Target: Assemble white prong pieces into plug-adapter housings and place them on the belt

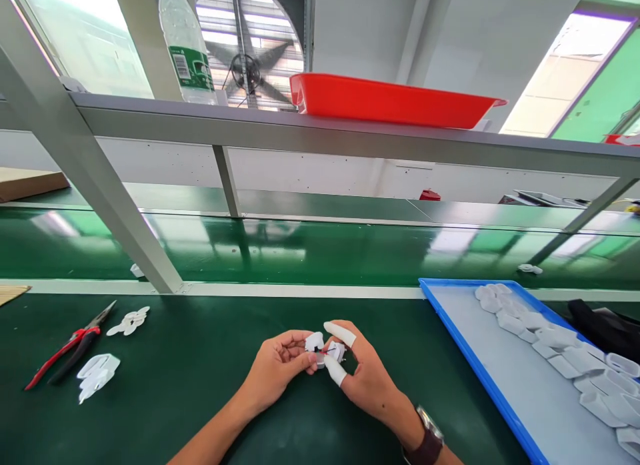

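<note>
Between my two hands is a small white plastic device (316,341) with short red and black wires showing at its middle. My left hand (285,358) pinches its left part between thumb and fingers. With white finger covers on thumb and forefinger, my right hand (363,368) grips the right part. The inside of the device is too small to make out. To the left lie long-nose pliers (75,345) with red and black handles. Near them are flat white plastic pieces (130,321) and a stack of white plastic parts (97,375).
A blue-rimmed tray (470,358) at the right bears rows of white plastic housings (565,345). A dark cloth-like item (605,328) lies beyond it. A metal frame (350,128) crosses above the bench, carrying a red tray (390,101) and a plastic bottle (187,51).
</note>
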Tool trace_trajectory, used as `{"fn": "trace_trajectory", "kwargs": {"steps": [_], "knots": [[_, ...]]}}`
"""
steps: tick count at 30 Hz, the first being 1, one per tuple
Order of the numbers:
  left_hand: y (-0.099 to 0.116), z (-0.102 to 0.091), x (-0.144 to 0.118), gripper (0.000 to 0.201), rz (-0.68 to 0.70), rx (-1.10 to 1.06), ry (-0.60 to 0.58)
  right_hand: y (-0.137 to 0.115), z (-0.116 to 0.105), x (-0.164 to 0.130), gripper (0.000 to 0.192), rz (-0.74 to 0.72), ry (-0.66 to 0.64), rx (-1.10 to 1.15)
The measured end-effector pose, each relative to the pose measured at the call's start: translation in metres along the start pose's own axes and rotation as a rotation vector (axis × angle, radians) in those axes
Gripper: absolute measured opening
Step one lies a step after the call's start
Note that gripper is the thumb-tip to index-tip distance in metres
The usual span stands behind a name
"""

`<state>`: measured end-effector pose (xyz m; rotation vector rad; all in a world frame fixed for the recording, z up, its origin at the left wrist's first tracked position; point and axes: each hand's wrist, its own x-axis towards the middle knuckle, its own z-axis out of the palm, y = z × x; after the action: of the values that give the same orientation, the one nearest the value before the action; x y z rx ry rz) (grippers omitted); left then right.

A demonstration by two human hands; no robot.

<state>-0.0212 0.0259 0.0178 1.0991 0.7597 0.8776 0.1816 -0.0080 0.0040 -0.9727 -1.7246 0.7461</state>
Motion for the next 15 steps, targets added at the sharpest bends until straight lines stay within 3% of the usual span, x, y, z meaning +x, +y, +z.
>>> {"fn": "trace_trajectory", "kwargs": {"steps": [3, 8, 11, 15], "knots": [[0.004, 0.001, -0.003, 0.051, -0.033, 0.039, -0.054, -0.002, -0.006, 0.001, 0.061, -0.044, -0.008, -0.038], [0.01, 0.004, -0.006, 0.048, -0.083, 0.027, -0.16, -0.007, -0.012, 0.005, 0.048, 0.003, -0.069, 0.028], [0.01, 0.004, -0.006, 0.047, -0.068, -0.022, -0.152, -0.01, -0.011, 0.006, 0.041, -0.018, -0.125, 0.063], [0.004, 0.004, -0.004, 0.055, -0.053, -0.05, -0.118, -0.007, -0.007, 0.005, 0.044, -0.141, -0.058, -0.009]]}}
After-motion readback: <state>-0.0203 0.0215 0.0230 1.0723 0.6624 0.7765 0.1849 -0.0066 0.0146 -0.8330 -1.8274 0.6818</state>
